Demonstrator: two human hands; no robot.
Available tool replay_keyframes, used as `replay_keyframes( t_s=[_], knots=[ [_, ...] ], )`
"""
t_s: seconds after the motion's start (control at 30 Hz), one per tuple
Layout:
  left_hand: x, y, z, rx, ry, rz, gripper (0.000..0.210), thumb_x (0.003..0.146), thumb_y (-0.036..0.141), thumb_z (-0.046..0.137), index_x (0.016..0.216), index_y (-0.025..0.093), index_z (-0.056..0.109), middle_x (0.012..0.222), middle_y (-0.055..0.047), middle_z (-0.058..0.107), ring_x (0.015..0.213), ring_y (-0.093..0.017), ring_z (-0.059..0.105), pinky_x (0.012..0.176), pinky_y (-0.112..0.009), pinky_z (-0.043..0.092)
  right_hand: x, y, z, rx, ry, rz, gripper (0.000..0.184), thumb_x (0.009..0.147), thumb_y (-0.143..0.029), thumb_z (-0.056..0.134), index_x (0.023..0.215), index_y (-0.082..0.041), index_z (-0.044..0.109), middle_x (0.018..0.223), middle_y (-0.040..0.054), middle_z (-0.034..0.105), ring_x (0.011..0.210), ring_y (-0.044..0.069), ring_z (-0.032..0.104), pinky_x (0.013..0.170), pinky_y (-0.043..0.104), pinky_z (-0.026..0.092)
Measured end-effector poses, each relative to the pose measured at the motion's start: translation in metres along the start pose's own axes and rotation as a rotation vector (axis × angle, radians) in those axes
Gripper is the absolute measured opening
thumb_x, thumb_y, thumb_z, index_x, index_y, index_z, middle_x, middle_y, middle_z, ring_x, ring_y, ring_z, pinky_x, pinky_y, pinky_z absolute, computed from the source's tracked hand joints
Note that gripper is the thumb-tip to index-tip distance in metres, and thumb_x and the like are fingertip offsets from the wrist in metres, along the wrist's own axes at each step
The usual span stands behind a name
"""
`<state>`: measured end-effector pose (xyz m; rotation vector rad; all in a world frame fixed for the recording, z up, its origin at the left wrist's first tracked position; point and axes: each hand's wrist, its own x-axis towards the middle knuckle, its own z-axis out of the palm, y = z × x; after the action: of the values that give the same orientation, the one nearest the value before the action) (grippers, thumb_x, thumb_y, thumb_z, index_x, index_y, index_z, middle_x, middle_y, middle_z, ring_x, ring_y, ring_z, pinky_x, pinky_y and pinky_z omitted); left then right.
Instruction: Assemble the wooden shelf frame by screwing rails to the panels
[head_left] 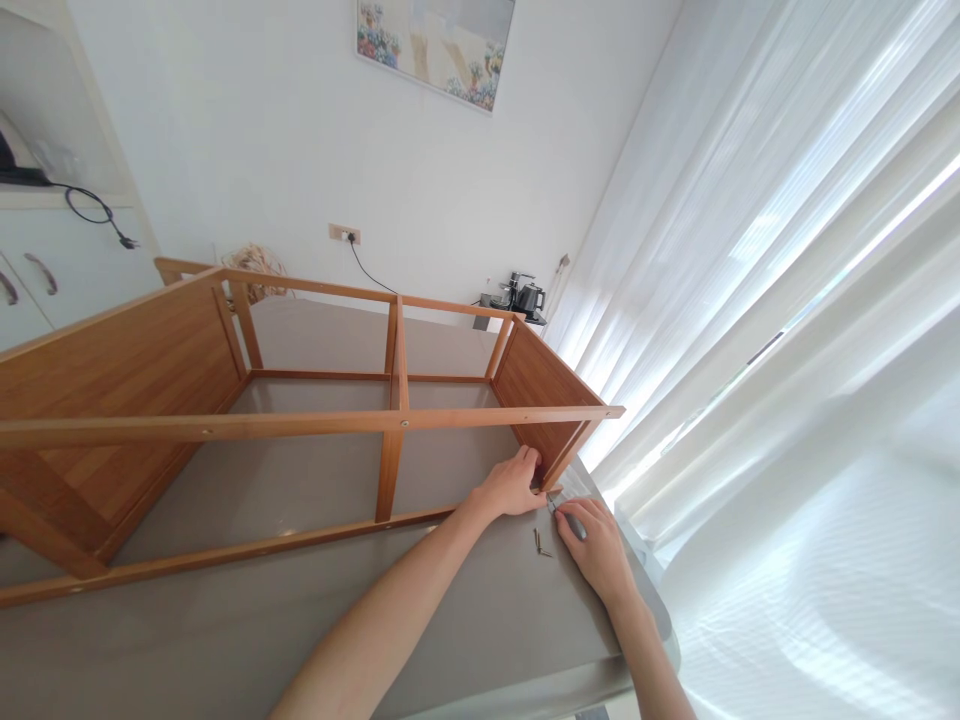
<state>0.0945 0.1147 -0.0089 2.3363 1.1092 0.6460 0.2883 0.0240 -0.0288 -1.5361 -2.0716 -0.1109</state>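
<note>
A wooden shelf frame (405, 420) lies on its side across the table. My left hand (514, 485) is closed round its lower right corner, thumb and fingers by the end of the rail. Just right of that corner, my right hand (594, 540) is closed on a small tool with a thin metal tip (552, 503) and a greyish grip, mostly hidden in the palm. The tip points at the corner; whether it touches the wood I cannot tell. A few loose screws (538, 543) lie on the table between my forearms.
The grey-covered table (480, 620) has a rounded right edge, close to white curtains (750, 300). A black kettle (529, 298) stands at the back near the wall. A cord runs from a wall socket (344, 234) behind the frame. White cabinets (67, 260) stand on the left.
</note>
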Motion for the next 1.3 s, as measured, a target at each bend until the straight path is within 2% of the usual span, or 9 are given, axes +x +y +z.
replay_keyframes(
  t_s=[0.83,1.3],
  knots=[
    [0.0001,0.0006,-0.0010,-0.003,0.001,0.007,0.038,0.078,0.041,0.064,0.103,0.023,0.042,0.116,-0.008,0.057,0.094,-0.025,0.066,0.071,-0.034,0.050,0.0001,-0.0063,-0.0032,-0.114,-0.028,-0.010,0.022,0.098,-0.035,0.047,0.096,-0.027,0.068,0.097,0.0049,0.064,0.097,0.024,0.058,0.089,0.042,0.043],
    [0.0007,0.0000,0.0000,-0.002,-0.003,0.003,0.039,0.078,0.041,0.065,0.105,0.023,0.042,0.114,-0.007,0.056,0.093,-0.024,0.066,0.072,-0.033,0.051,0.0016,-0.0086,-0.0034,-0.151,-0.001,-0.040,0.020,0.098,-0.031,0.049,0.095,-0.026,0.069,0.096,0.0043,0.064,0.095,0.023,0.057,0.087,0.039,0.041]
  ],
)
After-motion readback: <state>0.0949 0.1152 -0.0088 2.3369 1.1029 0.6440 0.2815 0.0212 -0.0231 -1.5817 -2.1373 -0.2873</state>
